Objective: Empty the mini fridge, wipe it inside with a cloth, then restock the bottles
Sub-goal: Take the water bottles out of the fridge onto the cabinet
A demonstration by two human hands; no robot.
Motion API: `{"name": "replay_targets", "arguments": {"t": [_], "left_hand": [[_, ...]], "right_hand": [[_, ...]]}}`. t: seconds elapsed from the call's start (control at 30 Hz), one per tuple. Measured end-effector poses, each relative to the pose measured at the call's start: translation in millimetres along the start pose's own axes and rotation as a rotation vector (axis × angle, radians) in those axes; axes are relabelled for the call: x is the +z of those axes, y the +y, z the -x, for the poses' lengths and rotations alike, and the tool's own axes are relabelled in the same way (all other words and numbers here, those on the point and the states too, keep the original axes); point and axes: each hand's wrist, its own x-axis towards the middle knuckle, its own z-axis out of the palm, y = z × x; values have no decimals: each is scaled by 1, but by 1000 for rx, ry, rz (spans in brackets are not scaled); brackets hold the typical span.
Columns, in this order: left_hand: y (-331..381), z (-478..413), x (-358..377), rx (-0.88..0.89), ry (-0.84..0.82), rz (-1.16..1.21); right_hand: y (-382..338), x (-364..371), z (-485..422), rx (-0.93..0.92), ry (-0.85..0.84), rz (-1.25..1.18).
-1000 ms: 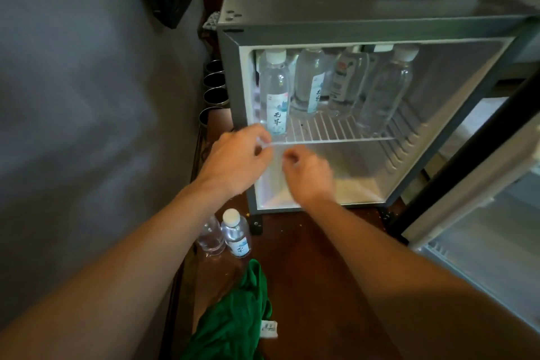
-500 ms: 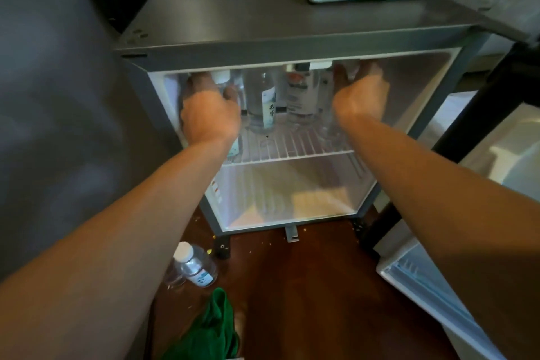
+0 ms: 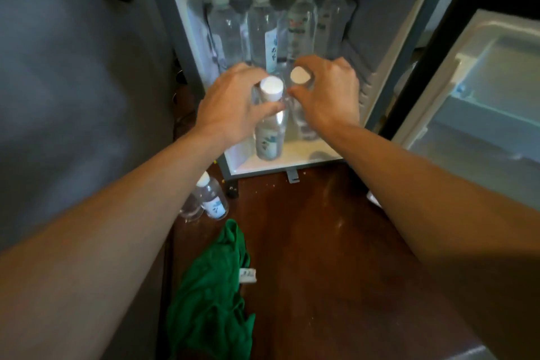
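Change: half a second ago both hands were reached in among the upper bottles; they are now drawn back to the fridge mouth, each with a bottle
Left hand (image 3: 230, 105): curled round the neck of a white-capped water bottle (image 3: 267, 137); it is held upright before the lower compartment
Right hand (image 3: 330, 93): wrapped round a second bottle (image 3: 304, 123) below its cap, just beside the first
Mini fridge (image 3: 388, 26): door (image 3: 482, 82) swung open at the right; about four shelf bottles (image 3: 263, 35) are left at the back
Floor bottles (image 3: 211, 199): two are stood on the wooden surface (image 3: 321, 242) by the fridge's left front corner
Green cloth (image 3: 213, 295): crumpled nearer the person; untouched
Meaning: emptying is judged roughly half done; wiping must wait
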Motion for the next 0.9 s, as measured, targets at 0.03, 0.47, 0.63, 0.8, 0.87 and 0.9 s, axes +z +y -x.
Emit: {"name": "replay_targets", "arguments": {"t": [0.03, 0.47, 0.63, 0.8, 0.87, 0.9], "left_hand": [[-5, 13, 0, -41, -50, 52], [-63, 124, 72, -311, -336, -19], [-64, 132, 88, -315, -407, -102], [-61, 116, 81, -320, -617, -206], [-60, 101, 70, -336, -735, -196], [-57, 91, 62, -345, -768, -173]], "right_hand": [[1, 4, 11, 68, -56, -24], [29, 52, 136, 298, -577, 84], [36, 56, 141, 291, -651, 98], [42, 54, 127, 206, -881, 181], [38, 51, 115, 173, -981, 193], [35, 48, 106, 169, -991, 180]]}}
